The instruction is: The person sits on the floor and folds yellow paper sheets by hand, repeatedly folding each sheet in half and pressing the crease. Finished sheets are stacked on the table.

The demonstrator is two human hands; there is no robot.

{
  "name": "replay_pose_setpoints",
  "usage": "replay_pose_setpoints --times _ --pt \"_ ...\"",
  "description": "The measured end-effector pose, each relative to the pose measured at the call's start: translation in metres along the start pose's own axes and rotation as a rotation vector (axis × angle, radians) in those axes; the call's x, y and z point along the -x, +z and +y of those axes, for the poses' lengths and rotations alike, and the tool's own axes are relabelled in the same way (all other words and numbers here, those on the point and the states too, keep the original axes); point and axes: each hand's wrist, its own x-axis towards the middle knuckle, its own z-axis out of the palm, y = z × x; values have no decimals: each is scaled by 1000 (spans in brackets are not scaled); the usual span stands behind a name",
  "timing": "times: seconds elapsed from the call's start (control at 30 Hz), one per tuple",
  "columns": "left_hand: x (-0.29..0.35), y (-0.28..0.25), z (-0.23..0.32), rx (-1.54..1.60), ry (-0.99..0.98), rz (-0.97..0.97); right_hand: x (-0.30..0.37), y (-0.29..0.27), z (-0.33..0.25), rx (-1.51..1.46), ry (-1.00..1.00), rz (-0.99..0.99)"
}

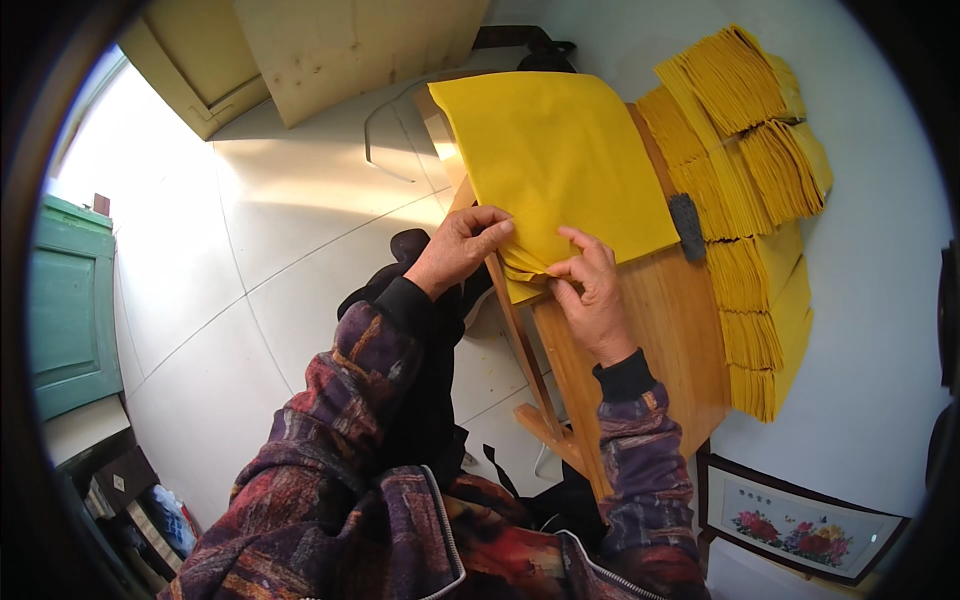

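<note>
A stack of yellow cloth sheets [560,150] lies over the far part of a wooden table [640,330]. At its near left corner the cloth is bunched and lifted into folds. My left hand [462,245] pinches the left edge of that corner, thumb and fingers together. Just right of it, my right hand [592,290] grips the near edge between thumb and fingers, its index finger raised a little above the cloth. How many layers each hand holds is hidden by the fingers.
Folded yellow cloth bundles [750,180] are piled along the table's right side by the wall. A dark grey cloth piece [687,228] lies beside the sheets. Left is a tiled floor [190,320] and a green cabinet [75,305]; a framed flower picture [800,520] stands lower right.
</note>
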Motion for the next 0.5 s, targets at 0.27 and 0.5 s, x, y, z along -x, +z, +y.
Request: replay_pose_setpoints --times 0.27,0.5 --pt "4 -12 16 72 -130 -94 -5 -1 5 -108 69 -40" --pt "0 -3 2 113 -53 -51 -4 -2 6 -84 123 -73"
